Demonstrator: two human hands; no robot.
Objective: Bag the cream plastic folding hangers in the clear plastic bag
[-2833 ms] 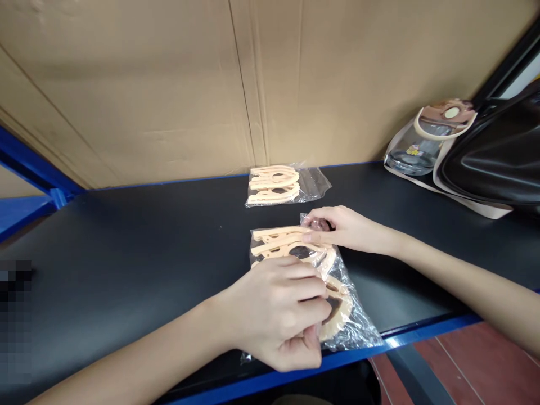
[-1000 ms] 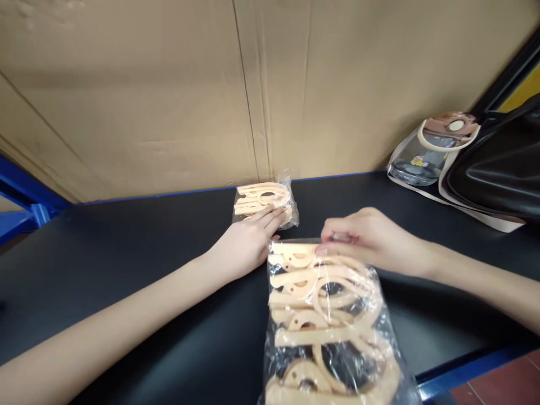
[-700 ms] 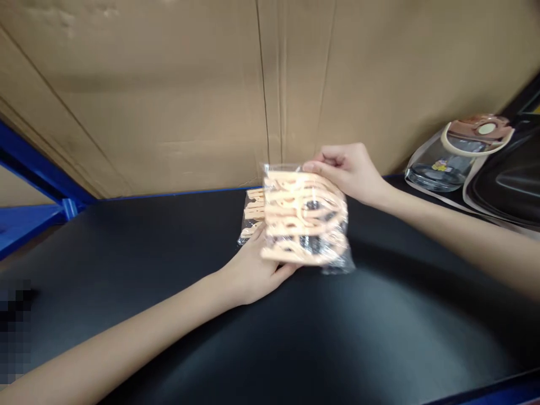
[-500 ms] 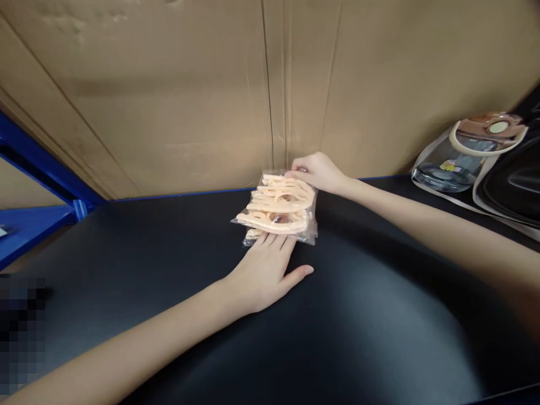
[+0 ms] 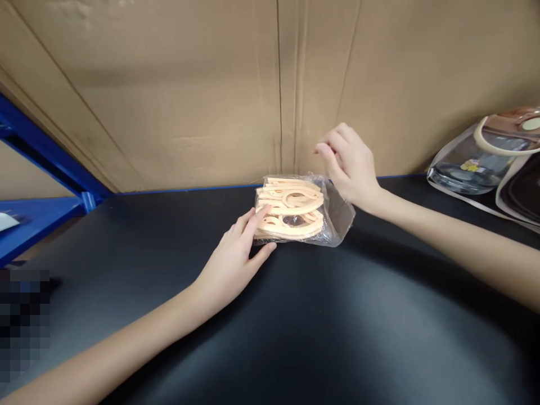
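Clear plastic bags of peach-coloured plastic pieces (image 5: 291, 209) lie stacked at the back of the black tabletop (image 5: 320, 320), close to the cardboard wall. My left hand (image 5: 236, 259) rests on the table with its fingers stretched out, the fingertips touching the stack's left edge. My right hand (image 5: 348, 163) hovers just above the stack's right end, fingers loosely curled and apart, holding nothing.
A cardboard sheet (image 5: 189, 84) forms the wall behind the table. At the right edge lie a clear container with a brown and cream lid (image 5: 485, 157) and a black bag (image 5: 523, 197). A blue metal frame (image 5: 46, 180) stands at the left.
My right hand carried a bag of peach pieces from the table's front to the back, set it on the other bag and let go. My left hand moved to the stack's left edge.
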